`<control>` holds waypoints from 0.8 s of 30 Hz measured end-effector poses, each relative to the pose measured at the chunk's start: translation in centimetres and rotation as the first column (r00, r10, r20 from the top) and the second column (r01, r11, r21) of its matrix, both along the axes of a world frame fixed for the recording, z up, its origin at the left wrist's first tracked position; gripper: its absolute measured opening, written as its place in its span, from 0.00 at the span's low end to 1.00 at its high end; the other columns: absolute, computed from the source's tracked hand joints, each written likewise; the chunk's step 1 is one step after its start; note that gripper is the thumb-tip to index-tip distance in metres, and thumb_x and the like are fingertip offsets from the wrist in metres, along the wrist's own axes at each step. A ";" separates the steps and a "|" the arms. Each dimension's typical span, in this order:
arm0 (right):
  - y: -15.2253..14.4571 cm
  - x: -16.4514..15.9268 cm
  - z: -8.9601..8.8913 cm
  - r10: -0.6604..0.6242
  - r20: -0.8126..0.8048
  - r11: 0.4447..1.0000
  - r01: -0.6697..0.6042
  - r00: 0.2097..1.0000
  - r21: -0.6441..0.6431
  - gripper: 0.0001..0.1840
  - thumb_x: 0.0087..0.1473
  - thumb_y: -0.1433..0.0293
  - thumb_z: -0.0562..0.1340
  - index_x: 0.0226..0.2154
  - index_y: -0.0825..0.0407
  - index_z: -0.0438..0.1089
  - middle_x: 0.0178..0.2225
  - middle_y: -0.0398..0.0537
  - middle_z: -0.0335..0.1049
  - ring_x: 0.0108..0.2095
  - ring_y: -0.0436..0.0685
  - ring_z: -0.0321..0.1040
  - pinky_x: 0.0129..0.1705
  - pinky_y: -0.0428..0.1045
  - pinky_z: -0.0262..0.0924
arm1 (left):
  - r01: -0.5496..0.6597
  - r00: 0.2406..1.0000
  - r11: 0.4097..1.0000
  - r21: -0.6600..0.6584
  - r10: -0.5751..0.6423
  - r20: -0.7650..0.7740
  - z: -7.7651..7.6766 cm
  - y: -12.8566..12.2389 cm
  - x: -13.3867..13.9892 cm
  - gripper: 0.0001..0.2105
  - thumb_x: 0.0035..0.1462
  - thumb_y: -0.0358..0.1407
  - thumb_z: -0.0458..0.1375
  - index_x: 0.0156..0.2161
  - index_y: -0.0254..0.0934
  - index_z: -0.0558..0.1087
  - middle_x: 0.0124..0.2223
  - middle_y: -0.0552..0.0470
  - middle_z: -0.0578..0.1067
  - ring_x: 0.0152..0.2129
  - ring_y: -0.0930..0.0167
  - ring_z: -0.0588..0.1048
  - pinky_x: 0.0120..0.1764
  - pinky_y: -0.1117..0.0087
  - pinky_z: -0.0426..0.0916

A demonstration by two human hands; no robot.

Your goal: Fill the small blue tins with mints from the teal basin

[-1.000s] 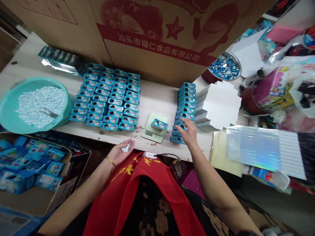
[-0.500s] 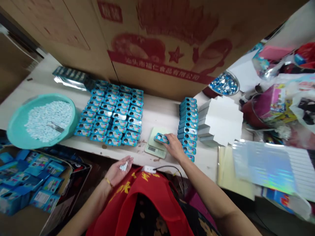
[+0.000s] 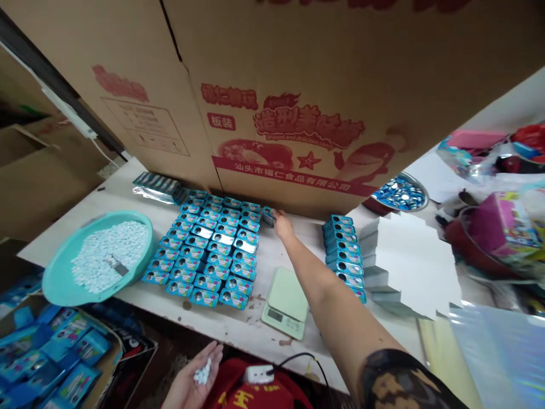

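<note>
Table point(image 3: 304, 234) backed by a carton point(image 3: 361, 74): my right hand point(image 3: 283, 225) grips a tin point(image 3: 268, 216) near the far end of the rows point(image 3: 219, 260), my left hand point(image 3: 190, 379) open, palm up, seemingly so its candies point(image 3: 202, 372) cannot spill.

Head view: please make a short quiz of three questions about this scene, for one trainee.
1. Choose. In the left hand lie: A) metal lids, B) white pieces, C) a cable.
2. True or false. The right hand holds a blue box beyond the green scale.
3. Complete, as the camera sees it. The turquoise basin stands to the ____ of the box rows.

Key: 1 B; 2 true; 3 left.
</note>
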State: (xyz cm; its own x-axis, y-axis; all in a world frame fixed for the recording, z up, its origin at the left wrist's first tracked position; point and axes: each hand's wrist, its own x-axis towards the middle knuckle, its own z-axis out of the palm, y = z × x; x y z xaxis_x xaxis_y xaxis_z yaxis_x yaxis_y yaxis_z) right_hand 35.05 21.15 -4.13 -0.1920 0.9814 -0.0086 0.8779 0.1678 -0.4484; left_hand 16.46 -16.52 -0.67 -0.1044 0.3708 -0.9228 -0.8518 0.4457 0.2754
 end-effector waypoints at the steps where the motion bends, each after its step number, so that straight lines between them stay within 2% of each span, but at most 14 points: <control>1: 0.2 0.2 0.0 0.017 -0.014 1.000 -0.017 1.000 0.007 0.25 0.48 0.79 0.52 0.50 0.48 0.59 0.54 0.49 0.53 0.50 0.55 0.55 0.45 0.48 0.54 | 0.014 1.000 1.000 0.005 -0.014 0.005 -0.1 0.2 0.0 0.28 0.48 0.19 0.51 0.56 0.25 0.53 0.43 0.37 0.71 0.38 0.65 0.73 0.35 0.73 0.71; 3: -0.7 2.1 0.5 0.029 -0.035 0.999 -0.028 0.999 0.034 0.27 0.48 0.80 0.51 0.51 0.47 0.58 0.57 0.46 0.47 0.54 0.55 0.50 0.46 0.48 0.53 | 0.047 0.999 0.999 0.010 -0.047 0.019 -0.1 0.8 0.0 0.28 0.48 0.18 0.50 0.56 0.25 0.53 0.43 0.37 0.72 0.37 0.66 0.73 0.35 0.73 0.71; 5: -3.5 5.7 1.5 0.029 -0.043 0.994 -0.024 0.999 0.108 0.27 0.49 0.80 0.50 0.51 0.47 0.57 0.58 0.46 0.45 0.55 0.56 0.47 0.48 0.51 0.52 | 0.090 0.995 0.996 0.005 -0.090 0.038 0.0 1.4 0.0 0.27 0.48 0.18 0.49 0.56 0.25 0.53 0.41 0.37 0.72 0.36 0.66 0.74 0.35 0.73 0.72; 7: -8.3 10.5 3.0 0.036 -0.025 0.978 -0.030 0.999 0.204 0.22 0.51 0.76 0.51 0.49 0.48 0.60 0.56 0.49 0.50 0.53 0.58 0.49 0.49 0.54 0.51 | 0.137 0.989 0.990 0.011 -0.138 0.057 0.1 2.1 0.0 0.26 0.49 0.18 0.48 0.55 0.26 0.54 0.40 0.39 0.73 0.35 0.67 0.74 0.33 0.73 0.72; 9: -14.6 15.2 4.8 0.064 0.020 0.963 -0.067 0.998 0.261 0.16 0.53 0.71 0.53 0.45 0.51 0.64 0.49 0.52 0.59 0.49 0.58 0.54 0.49 0.55 0.51 | 0.185 0.980 0.983 0.024 -0.186 0.071 -0.2 2.7 0.2 0.24 0.50 0.18 0.46 0.55 0.27 0.56 0.40 0.40 0.73 0.35 0.68 0.74 0.32 0.74 0.72; 11: -21.1 18.6 6.2 0.130 0.117 0.972 -0.150 0.985 0.179 0.13 0.51 0.66 0.55 0.39 0.51 0.68 0.42 0.52 0.64 0.44 0.58 0.58 0.45 0.54 0.53 | 0.234 0.967 0.972 0.033 -0.236 0.093 -0.6 3.2 0.6 0.23 0.51 0.19 0.46 0.54 0.28 0.58 0.40 0.40 0.73 0.35 0.68 0.74 0.32 0.74 0.72; 12: -24.1 19.7 6.4 0.182 0.172 0.975 -0.200 0.968 0.096 0.13 0.50 0.64 0.57 0.38 0.50 0.68 0.41 0.51 0.64 0.42 0.58 0.59 0.43 0.53 0.53 | 0.256 0.961 0.966 0.036 -0.258 0.104 -0.8 3.5 0.8 0.22 0.51 0.19 0.46 0.53 0.28 0.58 0.40 0.40 0.73 0.35 0.68 0.74 0.32 0.74 0.72; 14: -28.7 20.9 5.8 0.226 0.285 0.973 -0.230 0.931 -0.020 0.13 0.47 0.63 0.60 0.38 0.49 0.68 0.40 0.50 0.64 0.40 0.57 0.58 0.39 0.51 0.53 | 0.288 0.949 0.957 0.042 -0.291 0.122 -1.1 3.8 1.5 0.22 0.51 0.19 0.46 0.53 0.28 0.59 0.40 0.40 0.73 0.35 0.67 0.74 0.32 0.73 0.72; 15: -30.2 21.2 5.1 0.221 0.342 0.975 -0.221 0.913 -0.039 0.14 0.47 0.64 0.61 0.39 0.48 0.68 0.40 0.50 0.64 0.40 0.57 0.58 0.39 0.51 0.52 | 0.299 0.944 0.953 0.050 -0.303 0.130 -1.3 4.0 1.9 0.21 0.51 0.20 0.46 0.52 0.28 0.59 0.40 0.40 0.73 0.35 0.67 0.74 0.33 0.73 0.72; 18: -32.2 21.2 2.6 0.150 0.462 0.982 -0.185 0.874 0.030 0.14 0.49 0.70 0.59 0.41 0.47 0.66 0.43 0.51 0.63 0.40 0.57 0.56 0.39 0.51 0.51 | 0.317 0.933 0.943 0.095 -0.329 0.149 -1.3 4.1 3.1 0.20 0.51 0.20 0.47 0.50 0.28 0.61 0.40 0.39 0.73 0.35 0.67 0.74 0.33 0.72 0.72; 20: -32.3 20.6 2.1 0.138 0.470 0.974 -0.206 0.872 0.097 0.12 0.50 0.73 0.57 0.39 0.47 0.67 0.45 0.50 0.61 0.43 0.58 0.55 0.40 0.51 0.50 | 0.320 0.930 0.941 0.113 -0.334 0.151 -1.0 4.0 3.7 0.18 0.50 0.20 0.48 0.49 0.27 0.62 0.39 0.39 0.73 0.34 0.67 0.74 0.33 0.72 0.72; 22: -32.0 19.4 2.8 0.156 0.444 0.961 -0.240 0.882 0.140 0.10 0.50 0.75 0.56 0.36 0.48 0.68 0.48 0.49 0.59 0.46 0.59 0.52 0.43 0.53 0.49 | 0.313 0.934 0.944 0.108 -0.326 0.146 -0.6 3.7 4.1 0.17 0.50 0.20 0.49 0.47 0.26 0.64 0.38 0.38 0.73 0.33 0.67 0.74 0.32 0.73 0.71; 24: -31.4 17.4 4.4 0.191 0.411 0.948 -0.276 0.891 0.157 0.11 0.50 0.76 0.56 0.36 0.49 0.68 0.50 0.48 0.57 0.49 0.60 0.49 0.46 0.54 0.47 | 0.298 0.940 0.949 0.104 -0.311 0.143 -0.1 3.5 4.4 0.15 0.49 0.21 0.50 0.45 0.26 0.64 0.38 0.38 0.73 0.33 0.68 0.74 0.32 0.73 0.71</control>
